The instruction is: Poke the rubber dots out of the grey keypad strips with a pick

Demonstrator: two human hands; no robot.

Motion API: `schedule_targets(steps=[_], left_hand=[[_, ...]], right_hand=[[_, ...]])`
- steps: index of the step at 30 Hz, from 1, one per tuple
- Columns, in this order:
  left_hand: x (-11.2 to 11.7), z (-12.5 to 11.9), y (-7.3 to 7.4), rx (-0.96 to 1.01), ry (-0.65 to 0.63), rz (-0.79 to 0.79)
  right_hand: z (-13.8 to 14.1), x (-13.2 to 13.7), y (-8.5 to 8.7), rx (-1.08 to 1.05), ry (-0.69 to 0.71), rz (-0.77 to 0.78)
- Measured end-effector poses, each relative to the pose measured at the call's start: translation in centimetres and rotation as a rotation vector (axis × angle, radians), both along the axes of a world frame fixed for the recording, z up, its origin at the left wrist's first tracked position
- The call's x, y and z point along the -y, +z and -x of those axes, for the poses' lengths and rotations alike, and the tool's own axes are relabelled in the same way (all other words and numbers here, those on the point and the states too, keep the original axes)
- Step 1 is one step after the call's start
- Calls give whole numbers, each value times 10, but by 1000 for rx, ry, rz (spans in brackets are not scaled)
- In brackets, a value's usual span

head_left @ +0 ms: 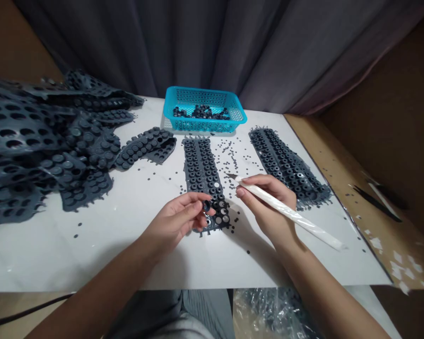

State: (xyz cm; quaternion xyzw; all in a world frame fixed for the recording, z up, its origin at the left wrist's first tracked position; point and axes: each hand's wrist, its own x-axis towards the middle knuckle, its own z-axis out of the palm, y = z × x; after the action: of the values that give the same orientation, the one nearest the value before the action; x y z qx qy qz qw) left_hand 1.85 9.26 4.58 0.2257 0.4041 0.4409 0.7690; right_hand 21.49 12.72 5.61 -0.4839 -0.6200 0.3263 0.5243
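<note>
My bare left forearm (108, 278) reaches in from the lower left, my left hand (180, 214) pinching with thumb (191, 213) and fingers (194, 196) drawn together. My bare right forearm (330, 285) slants up from the lower right, my right hand (270, 200) curled into a pen-like grip.

The person's 2 hands are bare, the left (178, 216) and the right (273, 202) alike, with slim fingers and short, smooth nails. Both forearms (118, 275) are uncovered as far as they show, the left running toward 8 o'clock and the right toward 4. At 6 o'clock, grey cloth (208, 306) covers the lap, finely creased; it looks darker toward 7 o'clock, with a paler patch at the bottom edge. The garment's cut cannot be told.
</note>
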Motion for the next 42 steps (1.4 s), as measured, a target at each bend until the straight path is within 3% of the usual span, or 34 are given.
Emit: schedule_targets(steps=[4,14,22,33,42], left_hand=[[-1,0,1,19,-5,-10],[0,2,-5,21,-68,-17],[2,5,-7,-185,-71,-146],[5,4,-2,-553,29,-430],[6,6,-1,-414,-37,-275]], right_hand=[[9,-6,3,-35,-6,21],[13,-9,-10,-147,49,154],[13,-6,-11,-204,64,185],[7,-6,-16,-156,256,-32],[10,-1,-7,-117,381,-101]])
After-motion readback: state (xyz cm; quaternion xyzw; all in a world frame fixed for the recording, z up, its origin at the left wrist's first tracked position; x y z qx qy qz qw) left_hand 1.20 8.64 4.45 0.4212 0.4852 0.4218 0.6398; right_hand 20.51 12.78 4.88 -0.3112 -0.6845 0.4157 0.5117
